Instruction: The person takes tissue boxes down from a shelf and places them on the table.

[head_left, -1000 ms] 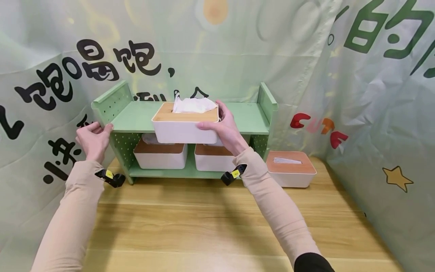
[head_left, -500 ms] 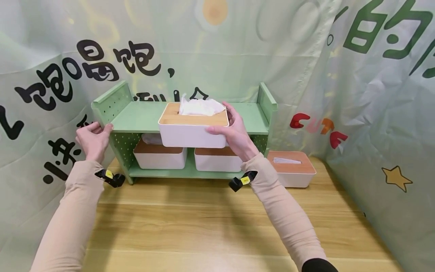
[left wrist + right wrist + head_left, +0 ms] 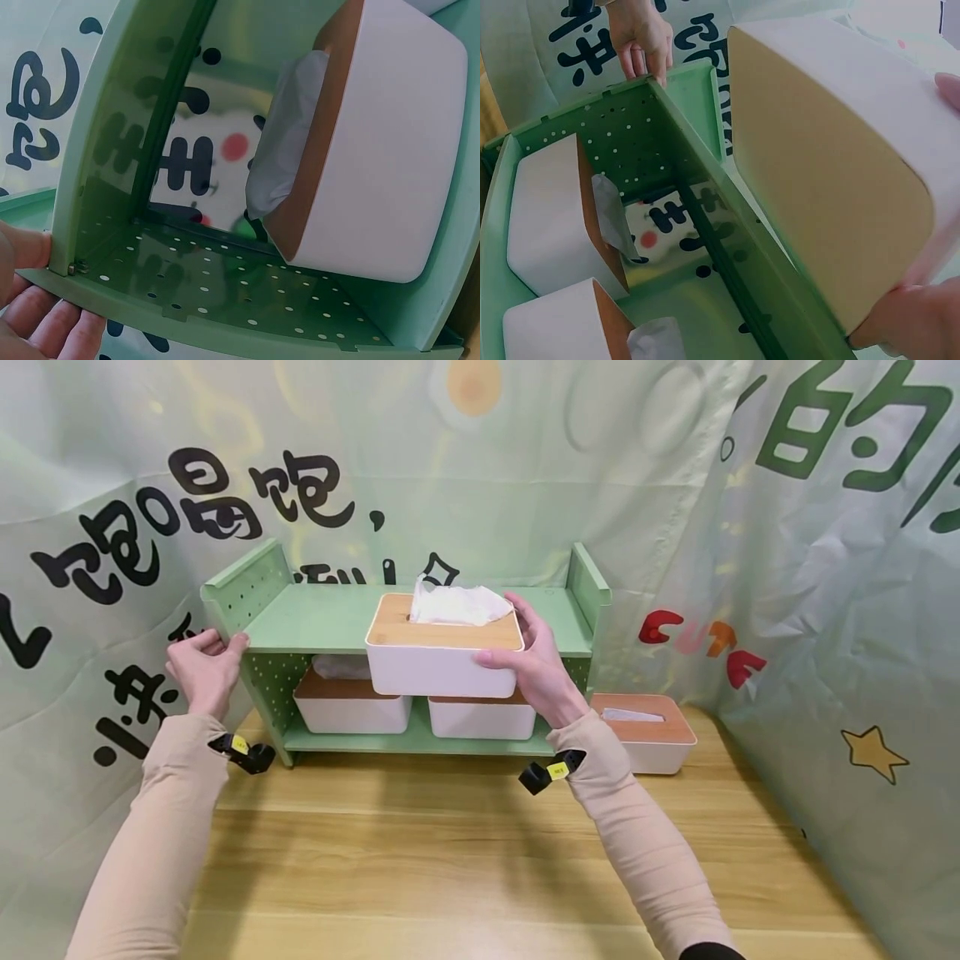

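My right hand [image 3: 546, 670] grips the right end of a white tissue box [image 3: 442, 671] with a light wooden lid and a tissue sticking up. The box is held in front of the upper board of a green two-tier shelf [image 3: 322, 620]. In the right wrist view the beige underside of this tissue box [image 3: 817, 172] shows. At the shelf's left side, my left hand [image 3: 206, 670] pinches the edge near the upper board; the left wrist view shows its thumb and fingers [image 3: 56, 326] on either side of that edge.
On the lower tier stand two more tissue boxes, a left one [image 3: 356, 714] and a right one [image 3: 480, 720]. Another tissue box [image 3: 648, 755] sits on the wooden table [image 3: 450, 843], right of the shelf. A printed cloth [image 3: 510, 510] hangs behind and at the sides.
My right hand has moved the tissue box to the right, slightly down and toward me, away from the upper board. The left hand has stayed at the shelf's edge.
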`<state>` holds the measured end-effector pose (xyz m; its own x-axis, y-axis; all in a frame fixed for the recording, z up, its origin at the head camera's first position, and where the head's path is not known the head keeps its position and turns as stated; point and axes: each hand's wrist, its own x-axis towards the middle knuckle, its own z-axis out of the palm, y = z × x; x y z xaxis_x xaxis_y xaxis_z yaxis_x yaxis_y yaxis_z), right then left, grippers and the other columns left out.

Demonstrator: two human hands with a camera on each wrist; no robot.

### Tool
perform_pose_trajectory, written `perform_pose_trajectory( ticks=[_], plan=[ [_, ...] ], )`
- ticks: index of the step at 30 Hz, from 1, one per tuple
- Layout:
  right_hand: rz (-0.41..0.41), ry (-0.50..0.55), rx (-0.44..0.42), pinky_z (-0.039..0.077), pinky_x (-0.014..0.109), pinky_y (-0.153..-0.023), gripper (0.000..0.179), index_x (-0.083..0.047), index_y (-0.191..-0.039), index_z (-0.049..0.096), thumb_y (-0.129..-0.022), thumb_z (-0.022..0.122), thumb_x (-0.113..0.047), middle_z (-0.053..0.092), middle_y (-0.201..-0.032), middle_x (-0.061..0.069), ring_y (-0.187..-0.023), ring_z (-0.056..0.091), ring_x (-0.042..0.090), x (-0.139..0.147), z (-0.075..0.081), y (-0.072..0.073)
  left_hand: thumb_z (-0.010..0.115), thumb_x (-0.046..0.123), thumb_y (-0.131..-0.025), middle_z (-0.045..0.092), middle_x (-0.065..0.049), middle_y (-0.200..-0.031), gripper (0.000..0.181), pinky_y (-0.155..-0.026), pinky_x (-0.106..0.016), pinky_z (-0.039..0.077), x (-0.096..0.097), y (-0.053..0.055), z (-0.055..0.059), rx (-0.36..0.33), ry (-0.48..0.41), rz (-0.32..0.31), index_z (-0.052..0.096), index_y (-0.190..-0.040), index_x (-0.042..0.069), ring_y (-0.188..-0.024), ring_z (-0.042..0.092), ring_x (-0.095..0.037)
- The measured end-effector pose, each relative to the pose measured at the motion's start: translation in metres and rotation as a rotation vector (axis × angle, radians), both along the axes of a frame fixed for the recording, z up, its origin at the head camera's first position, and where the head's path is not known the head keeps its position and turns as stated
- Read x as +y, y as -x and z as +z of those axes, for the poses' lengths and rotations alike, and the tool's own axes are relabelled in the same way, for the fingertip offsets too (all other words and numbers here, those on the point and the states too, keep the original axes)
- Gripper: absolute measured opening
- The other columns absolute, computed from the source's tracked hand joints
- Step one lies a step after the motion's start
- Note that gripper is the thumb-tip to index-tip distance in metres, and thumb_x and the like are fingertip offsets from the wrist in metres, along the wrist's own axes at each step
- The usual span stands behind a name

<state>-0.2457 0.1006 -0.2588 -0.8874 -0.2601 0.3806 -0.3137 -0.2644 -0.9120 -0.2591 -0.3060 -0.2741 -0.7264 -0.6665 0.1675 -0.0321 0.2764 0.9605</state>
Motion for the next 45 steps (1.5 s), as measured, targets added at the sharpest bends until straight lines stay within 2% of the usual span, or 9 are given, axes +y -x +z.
perform_pose_trajectory(
  ticks=[4,7,12,17,22,28,36,41,45],
  plan=[
    [-0.007,-0.01,-0.016,0.05,0.034,-0.101,0.099,-0.014,-0.155,0.027,-0.068,0.075,-0.001,0.05,-0.138,0.006,-0.121,0.052,0.023,0.005,-0.002,-0.004,0.072,0.024,-0.09,0.05,0.038,-0.055,0.045,-0.098,-0.013,0.047,0.0,0.0,-0.001,-0.001,0.007,-0.001,0.065,-0.132,0.011,-0.082,0.05,0.014],
    [-0.004,-0.008,-0.023,0.049,0.035,-0.103,0.101,-0.014,-0.157,0.025,-0.069,0.074,0.0,0.048,-0.141,0.006,-0.123,0.051,0.023,0.008,-0.004,-0.007,0.071,0.024,-0.09,0.05,0.038,-0.055,0.044,-0.098,-0.012,0.046,0.0,0.0,-0.001,0.0,0.011,-0.001,0.065,-0.132,0.011,-0.086,0.051,0.013],
    [0.008,0.007,-0.033,0.048,0.033,-0.104,0.099,-0.015,-0.157,0.025,-0.071,0.07,0.004,0.046,-0.145,0.006,-0.126,0.049,0.023,0.013,-0.005,-0.014,0.071,0.025,-0.09,0.049,0.038,-0.057,0.045,-0.098,-0.013,0.045,-0.001,0.001,-0.001,-0.012,0.013,0.004,0.065,-0.133,0.012,-0.107,0.053,0.009],
    [0.009,0.017,-0.033,0.049,0.031,-0.103,0.099,-0.015,-0.157,0.024,-0.071,0.068,0.005,0.045,-0.149,0.007,-0.128,0.049,0.024,0.018,-0.006,-0.02,0.071,0.026,-0.091,0.048,0.037,-0.059,0.046,-0.109,-0.017,0.041,0.0,0.0,0.0,-0.018,0.01,-0.001,0.063,-0.134,0.012,-0.127,0.048,0.003],
    [0.011,0.021,-0.012,0.048,0.028,-0.104,0.1,-0.013,-0.158,0.023,-0.071,0.068,0.005,0.044,-0.151,0.008,-0.128,0.049,0.023,0.023,-0.008,-0.026,0.07,0.025,-0.091,0.047,0.035,-0.062,0.048,-0.117,-0.021,0.032,0.0,-0.001,0.0,-0.008,0.005,-0.014,0.062,-0.136,0.01,-0.145,0.031,-0.003],
    [0.013,0.017,-0.004,0.048,0.025,-0.105,0.101,-0.012,-0.158,0.022,-0.07,0.068,0.006,0.043,-0.152,0.007,-0.13,0.048,0.021,0.029,-0.013,-0.033,0.07,0.024,-0.091,0.048,0.035,-0.063,0.047,-0.112,-0.019,0.04,0.0,-0.001,0.0,-0.002,-0.017,-0.015,0.062,-0.136,0.011,-0.143,0.033,-0.001],
    [0.011,0.009,0.018,0.051,0.022,-0.101,0.104,-0.011,-0.159,0.019,-0.07,0.068,0.009,0.042,-0.152,0.008,-0.129,0.048,0.02,0.037,-0.021,-0.04,0.07,0.023,-0.091,0.048,0.036,-0.062,0.048,-0.116,-0.019,0.035,0.0,-0.001,-0.001,0.011,-0.011,-0.02,0.061,-0.137,0.01,-0.146,0.029,-0.003],
    [0.01,0.01,-0.008,0.051,0.022,-0.102,0.104,-0.013,-0.16,0.018,-0.072,0.068,0.01,0.04,-0.155,0.007,-0.131,0.047,0.019,0.042,-0.026,-0.045,0.07,0.023,-0.091,0.048,0.036,-0.061,0.049,-0.114,-0.019,0.04,0.0,-0.001,-0.001,0.006,-0.023,-0.019,0.06,-0.137,0.01,-0.145,0.034,-0.004],
    [0.004,0.006,-0.015,0.052,0.021,-0.101,0.102,-0.012,-0.159,0.018,-0.073,0.066,0.012,0.041,-0.153,0.006,-0.128,0.051,0.017,0.046,-0.03,-0.049,0.071,0.023,-0.091,0.049,0.036,-0.061,0.048,-0.104,-0.015,0.047,0.0,-0.001,0.0,-0.002,-0.029,-0.011,0.061,-0.136,0.011,-0.115,0.057,0.004]
  ],
)
